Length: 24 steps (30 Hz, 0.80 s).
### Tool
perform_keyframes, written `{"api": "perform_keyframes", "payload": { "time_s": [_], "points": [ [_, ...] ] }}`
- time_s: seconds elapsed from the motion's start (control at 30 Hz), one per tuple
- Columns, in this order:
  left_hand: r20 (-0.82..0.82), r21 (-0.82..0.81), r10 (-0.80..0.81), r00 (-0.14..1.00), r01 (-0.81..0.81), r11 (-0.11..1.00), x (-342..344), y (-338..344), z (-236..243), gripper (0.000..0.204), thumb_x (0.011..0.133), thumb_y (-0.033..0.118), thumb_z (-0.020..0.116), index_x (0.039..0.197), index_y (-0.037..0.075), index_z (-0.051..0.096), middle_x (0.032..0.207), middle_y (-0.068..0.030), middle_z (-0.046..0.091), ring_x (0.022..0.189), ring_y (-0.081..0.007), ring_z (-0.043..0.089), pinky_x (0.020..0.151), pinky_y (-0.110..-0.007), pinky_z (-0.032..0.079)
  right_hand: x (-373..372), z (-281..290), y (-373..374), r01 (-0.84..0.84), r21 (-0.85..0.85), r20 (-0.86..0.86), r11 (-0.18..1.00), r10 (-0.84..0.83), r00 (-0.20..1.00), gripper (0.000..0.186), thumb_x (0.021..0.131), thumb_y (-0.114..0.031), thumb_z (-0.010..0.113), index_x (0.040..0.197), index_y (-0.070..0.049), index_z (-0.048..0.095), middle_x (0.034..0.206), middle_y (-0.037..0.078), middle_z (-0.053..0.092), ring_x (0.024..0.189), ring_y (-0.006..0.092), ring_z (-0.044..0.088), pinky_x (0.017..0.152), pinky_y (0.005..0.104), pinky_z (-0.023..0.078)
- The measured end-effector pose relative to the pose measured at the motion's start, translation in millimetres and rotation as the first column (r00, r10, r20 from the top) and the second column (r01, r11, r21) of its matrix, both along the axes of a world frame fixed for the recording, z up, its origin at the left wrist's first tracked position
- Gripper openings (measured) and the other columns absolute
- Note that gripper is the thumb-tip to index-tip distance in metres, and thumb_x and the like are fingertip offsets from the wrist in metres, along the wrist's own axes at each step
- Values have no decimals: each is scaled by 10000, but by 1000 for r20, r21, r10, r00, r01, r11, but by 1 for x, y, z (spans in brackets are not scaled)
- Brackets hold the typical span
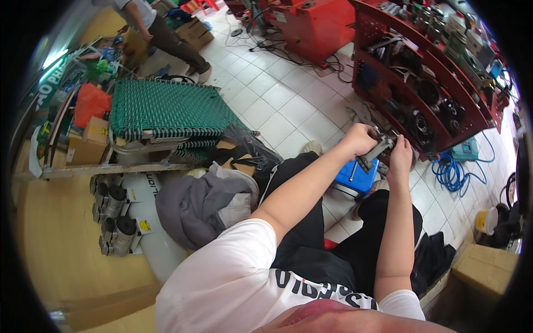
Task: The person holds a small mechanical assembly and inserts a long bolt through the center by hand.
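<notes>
Between both hands I hold a greyish metal part [379,150] with a bar-like middle, in front of my knees; its exact kind is too small to make out. My left hand [360,140] is closed on its far left end. The fingers of my right hand [401,154] grip its right side. Below the part stands a blue box [363,180] with a pale lower edge. On its top lies a thin metal tool [352,171], apart from my hands.
A red rack [383,91] with dark round parts stands ahead right, near a coiled blue hose [452,172]. To the left are a folded green woven cot [172,108], a grey cloth [189,205] and several cylindrical metal parts [115,200]. Farther back stands another person [166,39].
</notes>
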State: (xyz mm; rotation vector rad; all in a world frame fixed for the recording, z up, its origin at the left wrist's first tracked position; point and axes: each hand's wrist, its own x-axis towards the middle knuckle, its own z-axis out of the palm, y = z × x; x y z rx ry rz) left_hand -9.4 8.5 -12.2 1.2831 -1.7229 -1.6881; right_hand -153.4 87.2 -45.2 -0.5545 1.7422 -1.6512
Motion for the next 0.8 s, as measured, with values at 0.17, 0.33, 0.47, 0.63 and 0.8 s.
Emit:
{"api": "perform_keyframes", "payload": {
  "time_s": [0.17, 0.33, 0.47, 0.63, 0.8],
  "points": [
    [-80, 73, -9, 997, 15, 997, 10, -5, -15, 256, 736, 142, 814, 936, -12, 772, 786, -110, 739, 662, -168, 664, 616, -350, 539, 12, 15, 3, -103, 94, -29, 990, 106, 994, 440, 1095, -349, 471, 1256, 32, 621, 1012, 95, 673, 860, 173, 629, 718, 347, 533],
    [-31, 78, -33, 999, 36, 996, 5, -5, -9, 231, 711, 110, 811, 886, -36, 776, 762, -118, 736, 660, -164, 668, 618, -345, 545, 3, 15, 4, -151, 190, 54, 970, 144, 988, 442, 1094, -386, 459, 1306, -19, 583, 943, 74, 641, 688, 157, 620, 490, 344, 532],
    [-12, 52, 16, 1000, -16, 999, 12, -7, -5, 224, 692, 110, 806, 856, -39, 779, 735, -127, 731, 634, -164, 667, 600, -349, 545, 9, 15, 4, -206, 201, 92, 958, 190, 977, 462, 1091, -400, 467, 1336, -22, 567, 942, 75, 637, 688, 163, 613, 514, 349, 546],
    [14, -30, 20, 1000, -20, 999, 14, -2, 8, 299, 693, 141, 826, 915, -55, 781, 786, -141, 745, 695, -181, 689, 647, -344, 551, 7, 18, 2, -169, 185, 116, 968, 149, 982, 473, 1099, -390, 479, 1365, -4, 535, 992, 79, 632, 742, 165, 623, 538, 368, 594],
    [34, -62, 20, 999, -17, 998, 15, 0, 10, 344, 672, 178, 837, 922, -53, 787, 828, -171, 761, 741, -217, 712, 706, -373, 564, 5, 18, 3, -177, 189, 138, 966, 152, 979, 471, 1101, -388, 476, 1362, 0, 536, 983, 76, 636, 737, 166, 632, 523, 357, 591]
  ]
}}
